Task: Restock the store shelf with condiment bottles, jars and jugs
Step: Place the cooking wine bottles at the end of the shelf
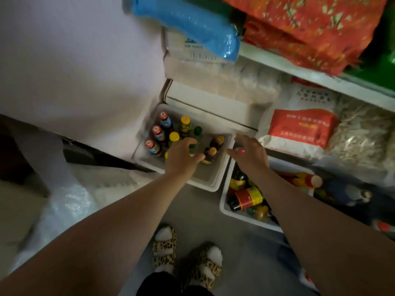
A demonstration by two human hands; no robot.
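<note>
A white bin on the floor holds several upright condiment bottles: red-capped ones at its left, yellow-capped ones in the middle, brown ones at its right. My left hand reaches into this bin, fingers spread over a green-capped bottle; whether it grips the bottle is hidden. My right hand hovers open above the gap between this bin and a second white bin. That bin holds bottles lying on their sides.
Low shelves at the right carry a red and white bag and a bag of pale dried goods. A red patterned sack and a blue plastic roll lie higher up. A white wall is at the left. My slippered feet stand on grey floor.
</note>
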